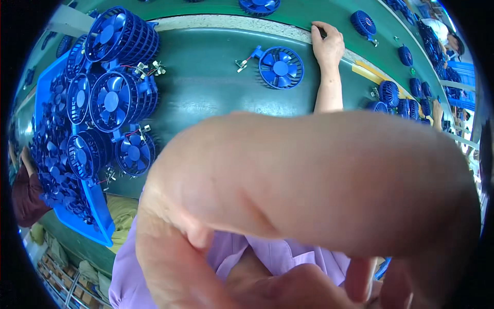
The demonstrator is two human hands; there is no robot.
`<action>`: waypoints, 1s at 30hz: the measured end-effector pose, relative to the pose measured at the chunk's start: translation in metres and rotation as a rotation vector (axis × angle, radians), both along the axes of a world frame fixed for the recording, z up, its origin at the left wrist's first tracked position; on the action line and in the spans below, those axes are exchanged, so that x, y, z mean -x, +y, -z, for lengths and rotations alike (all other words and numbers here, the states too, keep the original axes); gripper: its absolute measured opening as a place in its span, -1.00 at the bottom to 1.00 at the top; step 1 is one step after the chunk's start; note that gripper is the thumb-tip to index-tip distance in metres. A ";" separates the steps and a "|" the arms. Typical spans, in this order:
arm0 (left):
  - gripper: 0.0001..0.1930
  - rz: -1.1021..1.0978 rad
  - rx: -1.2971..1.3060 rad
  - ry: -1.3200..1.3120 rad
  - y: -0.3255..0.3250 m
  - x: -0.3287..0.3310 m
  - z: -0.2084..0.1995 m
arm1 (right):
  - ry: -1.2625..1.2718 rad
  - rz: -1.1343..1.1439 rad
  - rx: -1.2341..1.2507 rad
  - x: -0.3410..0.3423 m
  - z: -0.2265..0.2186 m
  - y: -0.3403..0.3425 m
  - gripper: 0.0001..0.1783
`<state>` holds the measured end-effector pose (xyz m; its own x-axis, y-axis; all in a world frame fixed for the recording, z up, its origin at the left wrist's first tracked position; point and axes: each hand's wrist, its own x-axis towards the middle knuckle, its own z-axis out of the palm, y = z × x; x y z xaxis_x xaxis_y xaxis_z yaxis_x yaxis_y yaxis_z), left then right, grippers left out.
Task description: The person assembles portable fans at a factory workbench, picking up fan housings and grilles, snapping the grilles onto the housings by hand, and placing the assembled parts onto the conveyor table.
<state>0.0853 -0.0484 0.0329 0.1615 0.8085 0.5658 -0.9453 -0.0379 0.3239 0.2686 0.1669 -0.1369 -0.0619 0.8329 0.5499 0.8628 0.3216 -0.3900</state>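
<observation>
My left arm point(303, 175) fills the foreground, very close and blurred. It bends across from the lower left, and parts of my left hand's fingers point(362, 278) show at the lower right; what they hold, if anything, is hidden. Beyond it, my right hand point(330, 47) reaches to the pale rail point(231, 21) along the belt. Its thumb and forefinger curl together over that edge, around a small dark spot I cannot make out. Left of that forearm, apart from it, a round blue fan point(281, 68) with a wired connector point(241, 64) lies on the green tabletop point(206, 77).
Stacked blue fan cages point(118, 98) stand at the left, wires dangling. Behind them a blue bin point(105, 221) holds many loose blue fan blades point(56, 159). More fans point(364, 23) lie on the green belt point(303, 11) and to the right point(399, 98). Other people work at both sides.
</observation>
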 end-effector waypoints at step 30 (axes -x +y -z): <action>-0.91 -0.542 -0.046 0.220 -0.022 0.088 -0.015 | 0.393 -0.227 0.213 0.027 -0.057 -0.015 -0.58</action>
<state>-0.0022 -0.0708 0.0482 -0.1507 0.7841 0.6021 -0.6979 -0.5157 0.4969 0.2414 0.1517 -0.0802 -0.0770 0.9187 0.3873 0.5549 0.3622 -0.7489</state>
